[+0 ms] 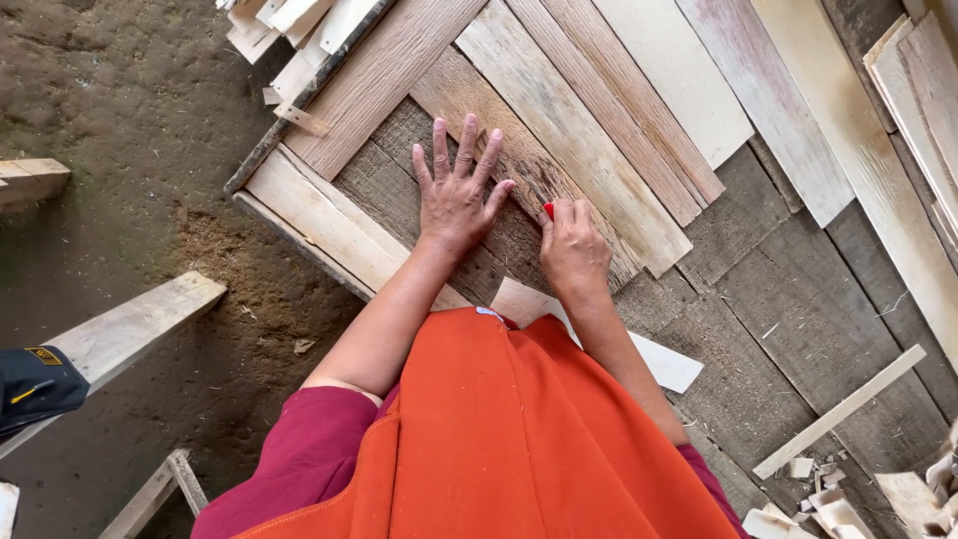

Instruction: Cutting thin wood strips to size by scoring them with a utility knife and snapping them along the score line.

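On plank — flat left hand

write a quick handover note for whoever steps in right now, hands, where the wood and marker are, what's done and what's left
Left hand: flat, fingers spread, pressing down on the weathered plank.
Right hand: closed on a small red marker, its tip at the plank beside the left hand.
Plank lies diagonally on the wooden bench, among other boards.
Done: plank positioned and held.
Left: no finished line is visible; the marking looks unfinished.
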